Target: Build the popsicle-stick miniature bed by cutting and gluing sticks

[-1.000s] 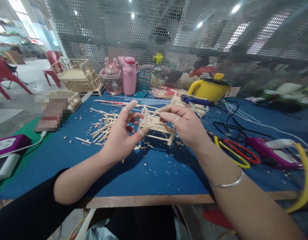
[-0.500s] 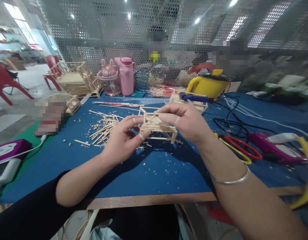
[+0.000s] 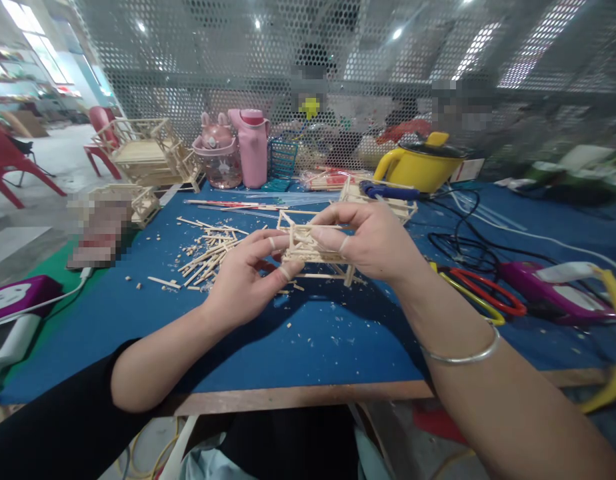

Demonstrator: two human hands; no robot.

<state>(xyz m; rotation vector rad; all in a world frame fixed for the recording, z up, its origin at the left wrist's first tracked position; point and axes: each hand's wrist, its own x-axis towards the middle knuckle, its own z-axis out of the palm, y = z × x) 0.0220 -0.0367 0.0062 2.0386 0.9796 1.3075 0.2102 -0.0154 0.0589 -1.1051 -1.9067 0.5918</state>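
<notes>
while the left hand [image 3: 251,270] gripped one end of the little stick frame [image 3: 315,255], probably to steady it, the right hand [image 3: 371,243] pinched its top side. loose sticks [image 3: 208,261] lay left on the bench [image 3: 288,360], seemingly for easy reach.

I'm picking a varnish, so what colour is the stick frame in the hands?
The stick frame is pale cream-yellow, seen best in the head view.
</notes>
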